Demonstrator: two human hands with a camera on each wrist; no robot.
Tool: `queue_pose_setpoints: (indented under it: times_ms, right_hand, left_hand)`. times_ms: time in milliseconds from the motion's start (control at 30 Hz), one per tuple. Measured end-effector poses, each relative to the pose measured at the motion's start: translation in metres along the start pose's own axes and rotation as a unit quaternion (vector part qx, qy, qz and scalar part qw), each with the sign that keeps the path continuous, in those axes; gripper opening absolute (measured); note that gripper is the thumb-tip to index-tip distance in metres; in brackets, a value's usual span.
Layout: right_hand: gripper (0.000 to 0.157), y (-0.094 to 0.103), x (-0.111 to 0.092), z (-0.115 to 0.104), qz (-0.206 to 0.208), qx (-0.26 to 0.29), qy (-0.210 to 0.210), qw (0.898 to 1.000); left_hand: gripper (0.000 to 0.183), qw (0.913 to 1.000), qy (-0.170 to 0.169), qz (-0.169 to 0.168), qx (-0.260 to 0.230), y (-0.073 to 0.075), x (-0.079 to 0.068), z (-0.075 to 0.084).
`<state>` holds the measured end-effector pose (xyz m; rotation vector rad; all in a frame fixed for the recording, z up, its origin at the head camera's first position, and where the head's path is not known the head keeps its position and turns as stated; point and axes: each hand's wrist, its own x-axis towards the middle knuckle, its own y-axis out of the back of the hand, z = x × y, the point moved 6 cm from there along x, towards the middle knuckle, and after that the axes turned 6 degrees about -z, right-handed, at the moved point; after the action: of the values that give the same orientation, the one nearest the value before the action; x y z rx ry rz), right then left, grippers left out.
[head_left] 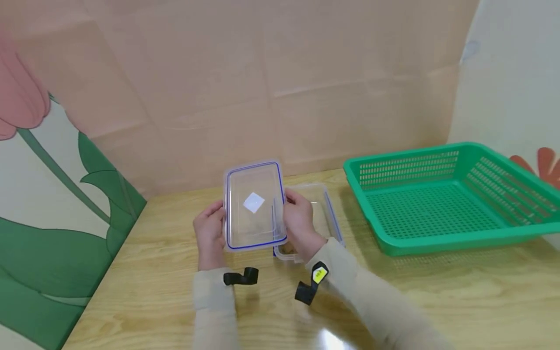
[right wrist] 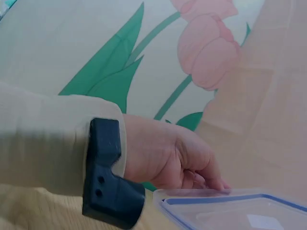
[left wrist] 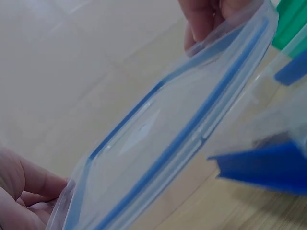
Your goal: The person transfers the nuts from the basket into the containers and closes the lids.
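A clear plastic lid (head_left: 255, 226) with a blue seal around its rim and a white square sticker is held up, tilted, between both hands. The left hand (head_left: 210, 228) grips its left edge; the right hand (head_left: 298, 216) pinches its right edge. Behind and below the right hand, a clear plastic food container (head_left: 323, 192) with blue side clips stands on the table, partly hidden by the lid and that hand. In the left wrist view a blue clip (left wrist: 264, 167) shows beneath the lid. The left hand (right wrist: 168, 153) also appears in the right wrist view.
A large green plastic basket (head_left: 380, 247) with slatted sides stands to the right of the container. The wooden table (head_left: 144, 272) meets a wall covered in pinkish paper (head_left: 197, 97) at the back. Tulip pictures decorate the left wall.
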<state>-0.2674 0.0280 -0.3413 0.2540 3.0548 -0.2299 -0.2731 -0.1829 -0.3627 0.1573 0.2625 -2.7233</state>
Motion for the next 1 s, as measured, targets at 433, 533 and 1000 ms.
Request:
queue_pose_setpoints:
  times_ms: [433, 533, 1000]
  right_hand:
    - [0.041, 0.066, 0.017, -0.017, 0.027, 0.090, 0.051, 0.994]
    - [0.036, 0.077, 0.018, -0.025, 0.048, 0.074, 0.085, 0.992]
    - [0.024, 0.096, 0.013, -0.037, 0.101, 0.093, 0.176, 0.975]
  left_hand:
    - [0.022, 0.9912, -0.126, -0.033, -0.024, -0.074, -0.023, 0.018]
    - [0.022, 0.9845, -0.167, -0.040, -0.037, -0.085, -0.025, 0.018]
    - [0.019, 0.9578, -0.245, -0.030, -0.147, -0.099, -0.038, 0.020]
